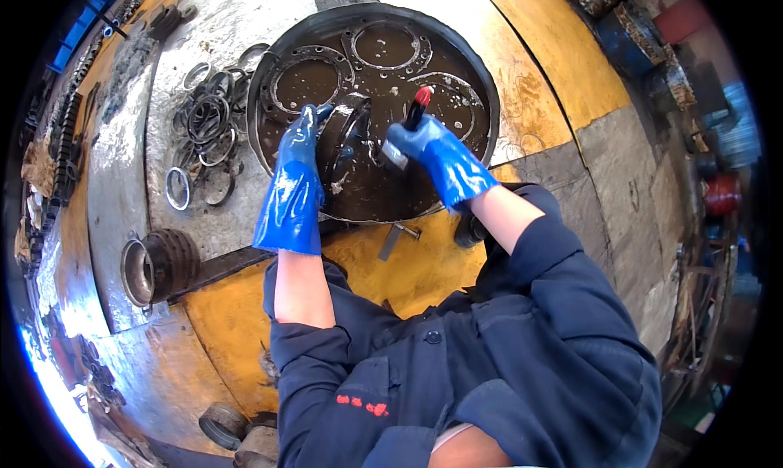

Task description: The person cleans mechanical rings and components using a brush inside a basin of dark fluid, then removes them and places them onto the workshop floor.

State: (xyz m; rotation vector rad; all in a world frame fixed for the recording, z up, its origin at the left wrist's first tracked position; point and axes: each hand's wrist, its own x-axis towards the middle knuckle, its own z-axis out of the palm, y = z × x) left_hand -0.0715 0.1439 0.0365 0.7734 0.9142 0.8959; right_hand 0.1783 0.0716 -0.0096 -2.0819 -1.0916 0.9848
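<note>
A round black tub (259, 84) of murky brown liquid lies before me. My left hand (298, 150), in a long blue rubber glove, is closed on the left side of a thick, dark, wet metal ring (347, 113) that stands on edge in the tub. Gloved alike, my right hand (424, 140) grips a scraper (422, 99) by its black and red handle. The flat metal blade points down, just right of the ring; whether it touches is unclear. Flat flange rings (356, 52) with bolt holes lie partly in the liquid toward the far side.
Left of the tub is a heap of loose metal rings (208, 124). A ribbed metal cylinder (175, 260) lies nearer on the left. A small hammer-like tool (393, 241) rests by the tub's near edge. Other round parts (222, 425) sit at the lower left.
</note>
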